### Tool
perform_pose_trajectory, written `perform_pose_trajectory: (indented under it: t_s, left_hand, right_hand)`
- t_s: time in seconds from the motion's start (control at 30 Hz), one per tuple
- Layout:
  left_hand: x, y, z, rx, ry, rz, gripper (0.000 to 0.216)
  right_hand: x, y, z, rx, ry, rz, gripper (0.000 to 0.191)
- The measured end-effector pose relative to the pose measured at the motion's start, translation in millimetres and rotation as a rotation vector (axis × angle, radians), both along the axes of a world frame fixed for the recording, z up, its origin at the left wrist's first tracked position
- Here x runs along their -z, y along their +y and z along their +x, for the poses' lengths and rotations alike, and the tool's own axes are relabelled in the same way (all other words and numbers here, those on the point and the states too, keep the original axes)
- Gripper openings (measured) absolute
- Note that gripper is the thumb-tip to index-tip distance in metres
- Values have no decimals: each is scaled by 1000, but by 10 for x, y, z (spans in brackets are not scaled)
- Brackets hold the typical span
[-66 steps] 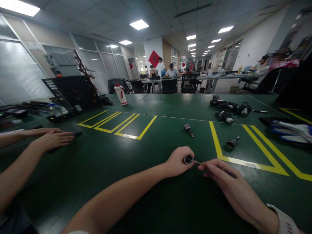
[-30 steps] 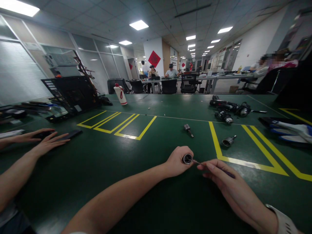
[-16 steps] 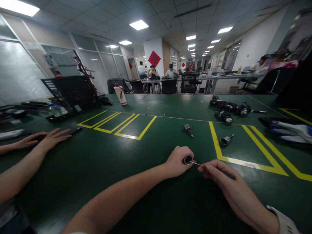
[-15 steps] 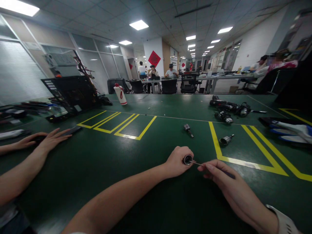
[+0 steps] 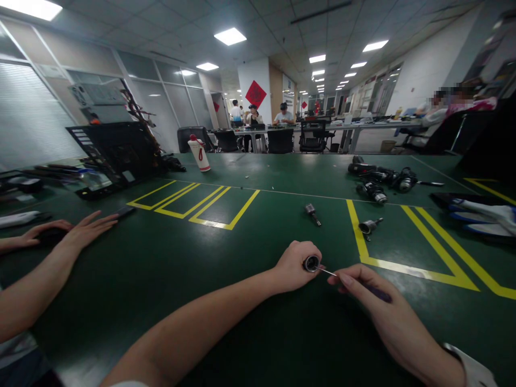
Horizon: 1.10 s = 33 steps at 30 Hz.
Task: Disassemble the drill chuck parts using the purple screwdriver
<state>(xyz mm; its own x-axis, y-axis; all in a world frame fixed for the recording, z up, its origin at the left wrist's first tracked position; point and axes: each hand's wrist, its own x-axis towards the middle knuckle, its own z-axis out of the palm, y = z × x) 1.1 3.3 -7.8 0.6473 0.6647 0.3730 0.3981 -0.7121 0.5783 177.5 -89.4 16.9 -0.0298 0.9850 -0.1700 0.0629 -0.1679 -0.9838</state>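
Observation:
My left hand (image 5: 296, 269) is closed around a round metal part (image 5: 311, 263), whose dark, ring-edged opening faces me. Most of that part is hidden in the fist. Between the fingers of my right hand (image 5: 365, 285) is a thin screwdriver (image 5: 379, 293) with a dark handle. Its narrow shaft reaches left to the rim of the opening; I cannot tell whether the tip is inside. Beyond my hands, a metal piece with a stem (image 5: 312, 213) lies on the green table. A cup-shaped metal piece with a stem (image 5: 368, 227) rests inside yellow tape, a small bit (image 5: 367, 237) by its mouth.
Black power tools (image 5: 374, 185) lie at the back right, with a tray of blue-and-white items (image 5: 484, 217) nearby. A white bottle (image 5: 199, 153) stands at the back. At the left, another person's hands (image 5: 86, 230) rest on the table near a dark slab (image 5: 126, 212).
The cup-shaped piece has shifted slightly left and turned, and a small bit now shows by its mouth. My hands have barely moved, still holding the metal part and the screwdriver.

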Motion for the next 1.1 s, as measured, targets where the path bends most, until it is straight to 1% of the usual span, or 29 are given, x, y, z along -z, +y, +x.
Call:
perform_pose_trajectory:
  t_s: [0.07,0.13,0.27,0.37,0.43,0.5,0.6,0.67,0.73,0.93,1.1]
  left_hand:
    - [-12,-6,0,5,13,-2,13]
    - [-24,-12,2,8,28,-6,12]
    - [-21,-10,9,-6,44,-11,12]
    - [-7,3,12,-26,13,-35,13]
    - [-4,10,12,-34,-10,-48,14]
    - [-7,13,11,-36,-17,-53,14]
    - [-13,11,11,-24,-8,-45,15]
    - [-13,7,10,-11,-3,-31,15]
    - [-10,3,9,-3,-2,-17,15]
    - [-8,-10,8,20,22,8,14]
    - [-1,0,11,42,60,28,14]
  right_hand:
    - [-19,5,-4,14,55,-27,31]
    - [-30,18,-9,22,162,-65,30]
    - [-17,50,-23,15,369,-132,22]
    - [6,61,-29,14,417,-121,18]
    - [12,51,-26,10,371,-87,19]
    - [11,30,-15,10,270,-39,24]
    - [3,-6,9,4,38,57,27]
    - [-7,-21,21,-26,-120,145,26]
    - [-19,-26,27,-54,-223,224,24]
    - [-33,-38,35,-25,-325,402,21]
    - [-9,-71,23,-56,-403,559,16]
